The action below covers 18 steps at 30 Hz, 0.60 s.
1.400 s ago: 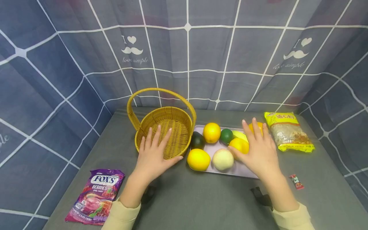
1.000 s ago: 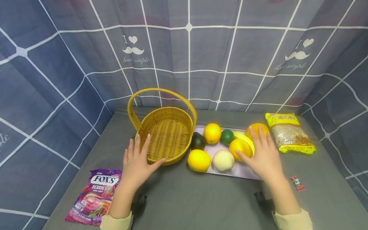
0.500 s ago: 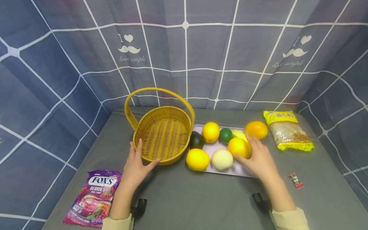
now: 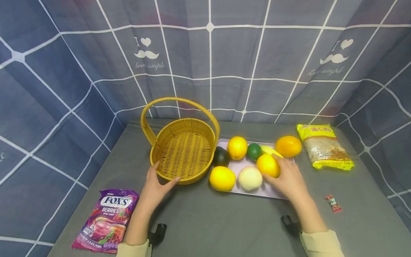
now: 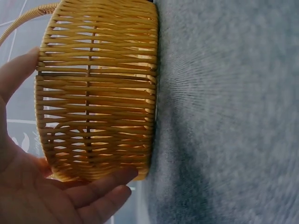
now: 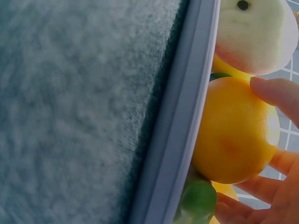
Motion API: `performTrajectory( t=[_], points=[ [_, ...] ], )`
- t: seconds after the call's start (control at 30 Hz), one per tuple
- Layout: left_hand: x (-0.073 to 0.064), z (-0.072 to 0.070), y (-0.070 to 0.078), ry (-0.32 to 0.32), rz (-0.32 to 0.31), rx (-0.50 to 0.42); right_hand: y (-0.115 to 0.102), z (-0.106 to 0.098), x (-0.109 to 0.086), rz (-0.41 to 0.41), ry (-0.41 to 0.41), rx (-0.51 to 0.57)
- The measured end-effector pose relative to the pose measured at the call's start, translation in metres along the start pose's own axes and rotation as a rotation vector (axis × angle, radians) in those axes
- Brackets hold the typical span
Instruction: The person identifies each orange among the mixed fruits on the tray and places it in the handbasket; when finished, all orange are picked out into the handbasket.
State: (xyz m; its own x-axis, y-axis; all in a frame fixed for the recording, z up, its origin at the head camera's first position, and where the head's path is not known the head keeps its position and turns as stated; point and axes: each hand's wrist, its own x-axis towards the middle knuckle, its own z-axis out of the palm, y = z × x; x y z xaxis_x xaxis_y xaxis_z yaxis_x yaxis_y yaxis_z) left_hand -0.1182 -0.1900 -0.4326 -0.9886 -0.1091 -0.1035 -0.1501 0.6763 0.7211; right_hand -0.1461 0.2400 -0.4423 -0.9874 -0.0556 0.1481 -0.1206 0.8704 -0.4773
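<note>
My left hand (image 4: 156,187) is at the near left side of a round woven basket (image 4: 186,157) with a tall handle. In the left wrist view, the thumb touches the basket's upper rim and extended fingers (image 5: 105,189) lie along its outer wall. My right hand (image 4: 289,178) grips an orange (image 4: 268,165) on a pale purple tray (image 4: 250,193). The right wrist view has this orange (image 6: 236,130) between thumb and fingers. A pale peach (image 4: 250,178) lies beside it, with a banana (image 4: 270,151) behind.
Also on the tray are a yellow lemon-like fruit (image 4: 222,178), a dark avocado (image 4: 221,157), another orange (image 4: 237,147), a green fruit (image 4: 254,151) and an orange fruit (image 4: 288,146). A purple candy bag (image 4: 106,221), a yellow pasta bag (image 4: 325,146) and a small red wrapped candy (image 4: 333,203) flank them.
My left hand has come from over the basket to its near left rim. My right hand has lowered from above the tray and taken hold of the orange.
</note>
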Motion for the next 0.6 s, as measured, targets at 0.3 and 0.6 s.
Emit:
performTrajectory(
  t=[0.3, 0.6],
  points=[
    [0.001, 0.0007, -0.0003, 0.005, -0.014, -0.018, -0.0013, 0.0015, 0.0015, -0.012, 0.022, 0.006],
    [0.001, 0.0011, -0.0024, 0.01, -0.024, -0.028, -0.0012, 0.0043, 0.0032, -0.015, 0.046, 0.007]
  ],
)
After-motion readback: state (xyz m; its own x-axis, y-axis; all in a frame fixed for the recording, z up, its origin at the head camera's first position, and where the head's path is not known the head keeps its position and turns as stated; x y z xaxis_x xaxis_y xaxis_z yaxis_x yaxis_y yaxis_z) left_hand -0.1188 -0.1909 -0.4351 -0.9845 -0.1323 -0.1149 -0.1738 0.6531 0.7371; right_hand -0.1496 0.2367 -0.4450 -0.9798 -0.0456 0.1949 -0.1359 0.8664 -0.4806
